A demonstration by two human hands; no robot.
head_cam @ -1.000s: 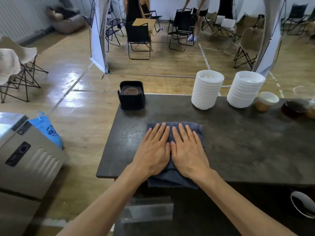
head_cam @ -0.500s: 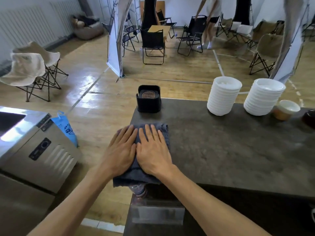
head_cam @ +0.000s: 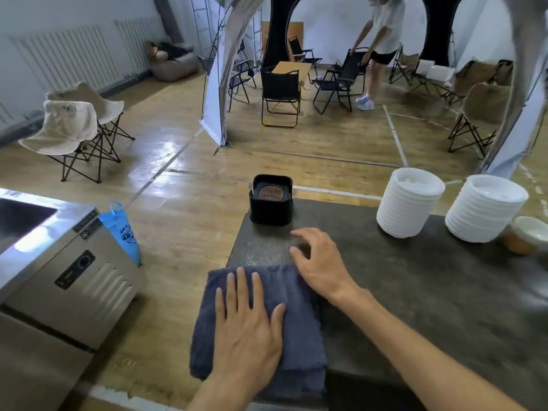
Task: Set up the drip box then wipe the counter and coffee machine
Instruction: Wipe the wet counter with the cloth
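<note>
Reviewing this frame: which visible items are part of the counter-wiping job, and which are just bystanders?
In use:
- dark cloth, under the flat left hand
- right hand, lifted over the counter
- black box

Bystanders:
- two white bowl stacks
- brown cup
- steel appliance
- blue bag

Bare counter (head_cam: 430, 292) runs wide open centre-right; black box (head_cam: 270, 200) blocks the upper-middle corner, bowl stacks (head_cam: 409, 203) crowd upper right.

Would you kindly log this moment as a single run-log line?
step: wiping counter | left hand: flat on cloth at counter's left edge | right hand: off cloth, fingers loosely curled, near black holder
</note>
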